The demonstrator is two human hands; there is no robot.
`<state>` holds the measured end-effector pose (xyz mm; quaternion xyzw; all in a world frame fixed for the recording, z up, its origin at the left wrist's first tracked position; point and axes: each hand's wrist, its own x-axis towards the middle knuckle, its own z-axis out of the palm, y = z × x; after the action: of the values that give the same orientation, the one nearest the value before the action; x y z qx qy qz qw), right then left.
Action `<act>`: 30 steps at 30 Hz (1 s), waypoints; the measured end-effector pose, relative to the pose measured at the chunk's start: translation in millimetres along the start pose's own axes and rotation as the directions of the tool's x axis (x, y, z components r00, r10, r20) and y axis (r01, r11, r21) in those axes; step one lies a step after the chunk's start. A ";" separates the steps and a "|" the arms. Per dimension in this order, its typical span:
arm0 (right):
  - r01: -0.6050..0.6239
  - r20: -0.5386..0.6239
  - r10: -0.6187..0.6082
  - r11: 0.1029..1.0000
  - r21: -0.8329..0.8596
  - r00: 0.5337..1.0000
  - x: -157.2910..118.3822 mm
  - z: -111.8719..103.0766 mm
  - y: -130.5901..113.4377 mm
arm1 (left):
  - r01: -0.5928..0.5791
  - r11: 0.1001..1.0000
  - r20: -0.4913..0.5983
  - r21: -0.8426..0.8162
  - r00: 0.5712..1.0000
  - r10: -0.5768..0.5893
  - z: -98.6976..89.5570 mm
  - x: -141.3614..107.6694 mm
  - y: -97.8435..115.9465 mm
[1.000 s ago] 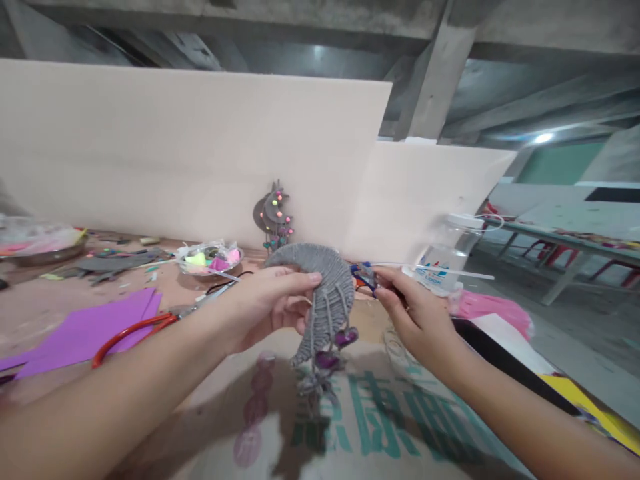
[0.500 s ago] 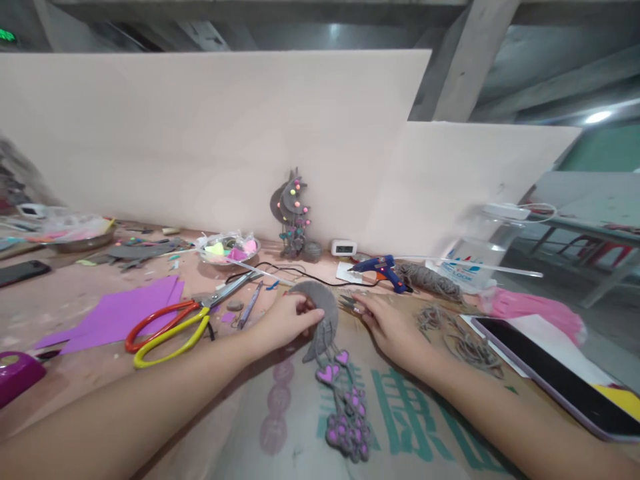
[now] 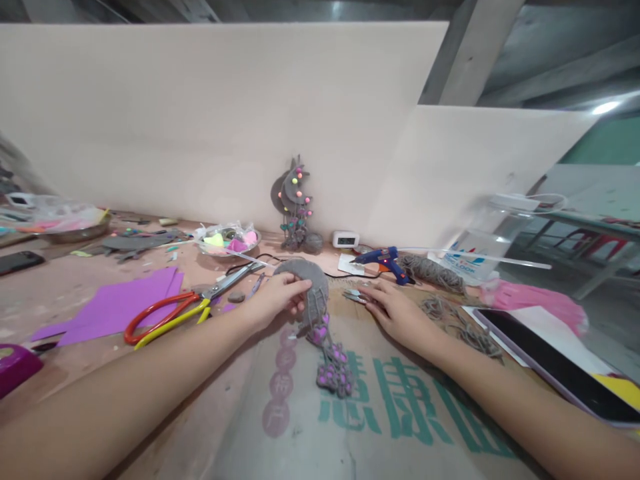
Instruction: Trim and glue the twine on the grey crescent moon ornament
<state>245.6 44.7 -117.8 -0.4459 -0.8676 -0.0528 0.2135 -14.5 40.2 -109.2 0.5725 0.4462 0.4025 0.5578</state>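
A grey cord-wrapped crescent point(image 3: 319, 293) is held above or upon a sheet of printed cardboard point(image 3: 400, 460), directly ahead; whether its underside is touching cannot be made out at this angle. Its long axis is set roughly away from the body, with the outer curve turned to the right and the hollow to the left. From its near end, a string of purple hearts and flowers point(image 3: 336, 373) is trailed nearer and slightly to the right across the print. The hollow side is pinched between thumb and fingers of the left hand point(image 3: 280, 297), which is the nearer one. To the right, across a bare strip, a small metal-tipped tool point(image 3: 354, 295) is grasped by the right hand point(image 3: 395, 310), its tips pointed left at the outer curve but kept apart from it. Farther out on the surface point(image 3: 65, 277), a blue glue gun point(image 3: 385, 260) is laid beyond the right hand, and scissors point(image 3: 207, 295) are placed left of the left hand.
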 end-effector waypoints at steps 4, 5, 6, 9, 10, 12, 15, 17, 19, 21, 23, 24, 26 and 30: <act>-0.004 -0.002 0.004 1.000 -0.025 1.000 -0.3 -1.4 -2.6 | 0.002 1.000 -0.013 -0.028 1.000 -0.002 1.6 -2.5 -1.4; -0.007 0.000 0.007 1.000 -0.019 1.000 -0.2 -3.2 -4.0 | 0.000 1.000 -0.020 -0.023 1.000 -0.001 3.1 -4.0 -1.1; -0.013 -0.002 0.013 1.000 -0.005 1.000 0.0 -6.0 -5.7 | -0.004 1.000 -0.028 -0.016 1.000 0.003 4.7 -5.4 -0.9; -0.074 -0.009 0.076 0.989 0.125 0.997 0.6 -17.9 -13.9 | -0.028 1.000 -0.053 0.009 0.998 0.028 8.2 -8.6 0.0; -0.110 0.011 0.110 0.974 0.196 0.994 0.6 -22.1 -17.9 | -0.040 0.999 -0.061 0.015 0.997 0.041 9.3 -9.4 0.5; -0.194 0.103 0.168 0.908 0.370 0.980 0.0 -29.0 -28.0 | -0.068 0.997 -0.081 0.024 0.994 0.070 12.9 -12.0 3.1; -0.246 0.246 0.103 0.699 0.671 0.964 -3.1 -35.4 -46.6 | -0.135 0.990 -0.109 0.049 0.984 0.140 25.1 -21.6 12.9; -0.209 0.261 -0.029 0.516 0.831 0.965 -6.5 -39.3 -59.7 | -0.201 0.976 -0.092 0.079 0.974 0.208 36.7 -32.7 22.8; -0.200 0.265 -0.132 0.371 0.907 0.955 -10.7 -45.0 -71.8 | -0.187 0.977 -0.060 0.099 0.979 0.194 47.4 -45.4 33.5; -0.254 0.315 -0.205 0.277 0.927 0.927 -15.5 -52.4 -81.5 | -0.159 0.985 -0.079 0.066 0.983 0.164 53.7 -56.5 43.8; -0.336 0.379 -0.257 0.198 0.921 0.889 -19.9 -59.9 -87.3 | -0.149 0.988 -0.104 0.049 0.983 0.153 54.3 -62.9 52.4; -0.369 0.403 -0.271 0.167 0.914 0.874 -21.5 -62.8 -88.1 | -0.160 0.985 -0.111 0.056 0.980 0.166 52.8 -63.8 55.4; -0.386 0.417 -0.258 0.164 0.908 0.871 -22.7 -65.2 -85.5 | -0.206 0.975 -0.105 0.083 0.971 0.215 48.0 -60.7 56.5; -0.328 0.360 -0.065 0.286 0.900 0.931 -16.2 -51.5 -70.0 | -0.143 0.983 -0.025 0.117 0.989 0.147 39.5 -41.8 34.1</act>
<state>214.8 -23.7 -71.1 -0.3051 -0.7099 0.5638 0.2916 13.8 -10.2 -75.8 0.6276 0.4351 0.4255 0.4855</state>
